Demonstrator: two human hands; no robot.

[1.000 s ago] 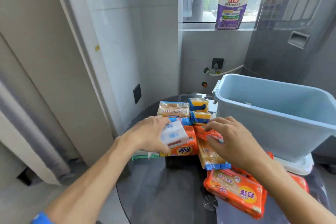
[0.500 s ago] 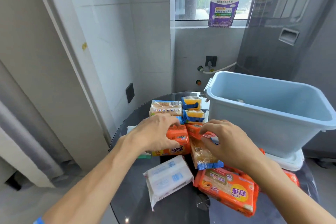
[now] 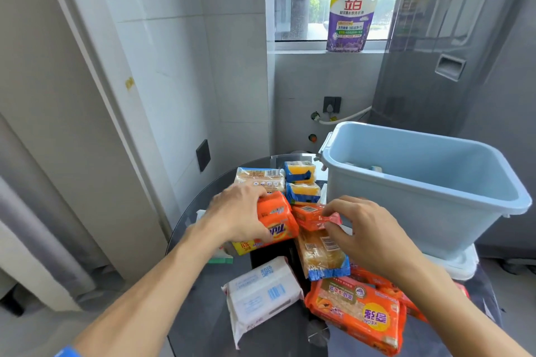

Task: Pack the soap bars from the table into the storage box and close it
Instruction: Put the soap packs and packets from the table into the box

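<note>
Several wrapped soap bars lie on a dark round glass table. My left hand grips an orange Tide soap pack. My right hand pinches the end of a small orange soap bar. A tan bar with blue wrapper ends lies under it. A white soap pack lies near the front, a big orange pack at front right. Two yellow-blue bars and a tan bar sit at the back. The open light-blue storage box stands to the right.
The box rests on its white lid. A purple detergent pouch stands on the window sill. A tiled wall with a dark socket is at left, a grey appliance behind the box. A green-white pack peeks out under my left wrist.
My left hand let the white soap pack drop to the table front and took hold of the orange Tide pack. My right hand shifted onto the small orange bar.
</note>
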